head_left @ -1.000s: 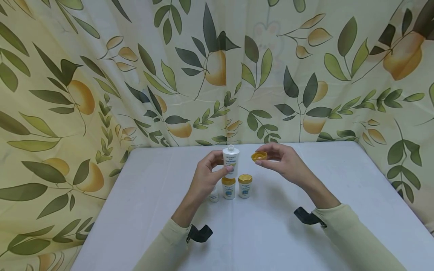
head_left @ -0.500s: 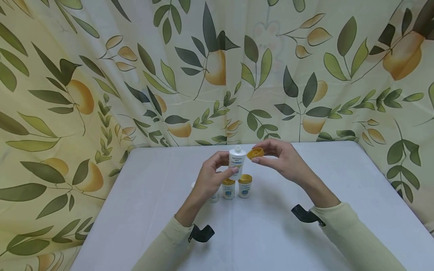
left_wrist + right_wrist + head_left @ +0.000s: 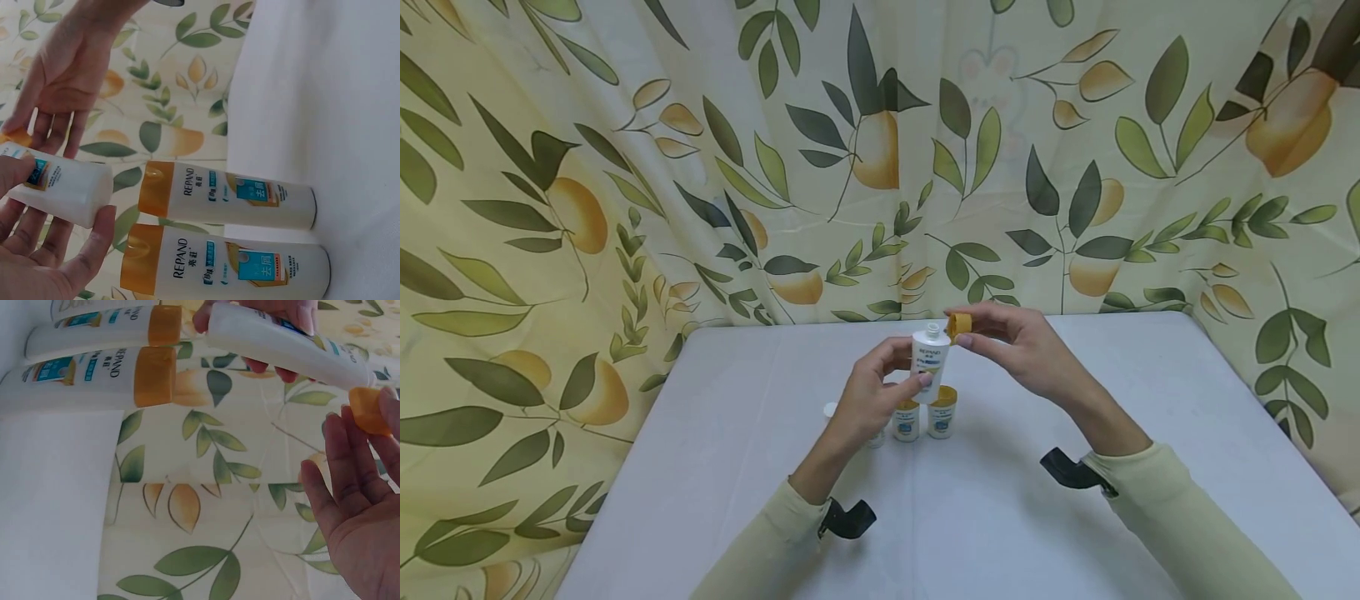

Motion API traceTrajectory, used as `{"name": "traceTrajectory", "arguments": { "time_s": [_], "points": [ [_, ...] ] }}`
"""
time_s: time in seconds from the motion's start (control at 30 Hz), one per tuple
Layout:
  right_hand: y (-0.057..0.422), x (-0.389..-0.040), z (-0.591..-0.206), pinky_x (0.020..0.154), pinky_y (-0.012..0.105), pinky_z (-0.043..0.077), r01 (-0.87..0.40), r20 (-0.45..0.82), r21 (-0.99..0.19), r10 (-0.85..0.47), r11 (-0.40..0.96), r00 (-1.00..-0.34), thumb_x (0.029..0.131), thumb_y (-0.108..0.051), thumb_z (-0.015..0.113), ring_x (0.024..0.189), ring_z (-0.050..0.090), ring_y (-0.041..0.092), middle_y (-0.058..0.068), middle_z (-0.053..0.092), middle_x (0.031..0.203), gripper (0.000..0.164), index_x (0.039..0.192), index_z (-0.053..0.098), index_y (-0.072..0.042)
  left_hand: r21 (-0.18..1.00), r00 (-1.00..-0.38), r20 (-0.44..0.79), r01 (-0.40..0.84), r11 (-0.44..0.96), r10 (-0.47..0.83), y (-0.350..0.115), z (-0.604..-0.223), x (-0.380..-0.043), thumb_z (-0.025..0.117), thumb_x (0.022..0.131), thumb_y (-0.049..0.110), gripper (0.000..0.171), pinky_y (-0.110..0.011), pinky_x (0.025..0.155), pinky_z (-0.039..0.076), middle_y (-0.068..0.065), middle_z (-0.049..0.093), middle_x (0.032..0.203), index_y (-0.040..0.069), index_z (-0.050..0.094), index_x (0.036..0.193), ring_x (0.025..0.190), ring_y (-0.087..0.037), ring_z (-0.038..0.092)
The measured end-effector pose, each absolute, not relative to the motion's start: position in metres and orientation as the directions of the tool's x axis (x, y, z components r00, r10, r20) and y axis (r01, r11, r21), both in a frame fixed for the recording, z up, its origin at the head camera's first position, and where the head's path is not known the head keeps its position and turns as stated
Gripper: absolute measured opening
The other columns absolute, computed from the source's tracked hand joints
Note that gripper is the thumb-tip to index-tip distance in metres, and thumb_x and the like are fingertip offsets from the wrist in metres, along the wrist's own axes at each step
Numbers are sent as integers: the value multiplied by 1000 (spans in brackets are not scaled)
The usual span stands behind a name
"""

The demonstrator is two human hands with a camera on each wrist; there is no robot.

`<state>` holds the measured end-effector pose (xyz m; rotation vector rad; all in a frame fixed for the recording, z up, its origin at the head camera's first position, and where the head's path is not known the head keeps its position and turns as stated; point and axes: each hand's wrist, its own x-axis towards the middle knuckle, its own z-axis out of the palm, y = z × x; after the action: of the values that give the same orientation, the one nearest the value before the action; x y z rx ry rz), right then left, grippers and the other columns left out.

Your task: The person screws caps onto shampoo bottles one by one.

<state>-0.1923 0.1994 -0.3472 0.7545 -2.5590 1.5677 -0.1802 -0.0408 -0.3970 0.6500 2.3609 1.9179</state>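
My left hand [image 3: 874, 392] grips a white shampoo bottle [image 3: 931, 360], which leans slightly to the right above the table. Its narrow neck is bare at the top. Thumb and fingers of my right hand [image 3: 1030, 346] pinch an orange-gold cap [image 3: 959, 325], turned sideways right beside the neck. In the right wrist view the cap [image 3: 367, 411] is close against the neck end of the bottle [image 3: 281, 347]. Below the hands stand two capped shampoo bottles [image 3: 250, 200] of the same make, upright with orange caps.
Behind my left wrist a white-topped bottle [image 3: 830, 409] and another small container [image 3: 877, 438] are mostly hidden. A white cloth covers the table [image 3: 715, 467]. At its far edge hangs a leaf-and-fruit patterned curtain [image 3: 820, 208].
My left hand has moved the bottle to the right, tilting it. My right hand has brought the cap left to the neck and turned it from opening-up to sideways.
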Motion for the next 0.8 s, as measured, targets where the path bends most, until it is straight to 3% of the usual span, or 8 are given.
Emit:
{"name": "traceTrajectory", "arguments": {
  "time_s": [0.13, 0.3, 0.6, 0.8],
  "points": [
    [197, -191, -343, 97, 22, 52, -439, 300, -821, -379, 365, -875, 100, -17, 67, 119, 64, 25, 7, 65, 131, 42, 140, 59, -12, 948, -912, 220, 283, 145, 347, -40, -397, -179, 74, 94, 14, 46, -39, 94, 58, -1, 62, 134, 16, 58, 137, 119, -22, 62],
    [194, -191, -340, 98, 24, 52, -435, 313, -825, -351, 360, -883, 98, -18, 69, 115, 64, 22, 4, 66, 122, 35, 131, 61, -10, 946, -908, 225, 290, 144, 353, -38, -397, -178, 75, 94, 16, 46, -35, 90, 60, -1, 62, 133, 16, 58, 137, 118, -22, 62],
    [190, -190, -335, 109, 56, 45, -460, 336, -817, -360, 348, -870, 96, -18, 72, 123, 60, 24, 1, 65, 126, 31, 127, 67, -13, 941, -902, 247, 310, 135, 354, -36, -399, -179, 75, 94, 16, 45, -32, 87, 60, -1, 63, 131, 16, 59, 136, 115, -20, 63],
    [188, -191, -333, 110, 61, 43, -471, 342, -808, -368, 354, -865, 95, -17, 74, 122, 60, 26, 2, 67, 122, 30, 124, 69, -13, 943, -905, 240, 303, 137, 351, -37, -399, -179, 75, 94, 16, 46, -33, 88, 60, 0, 62, 132, 16, 59, 136, 116, -20, 63]
  ]
}}
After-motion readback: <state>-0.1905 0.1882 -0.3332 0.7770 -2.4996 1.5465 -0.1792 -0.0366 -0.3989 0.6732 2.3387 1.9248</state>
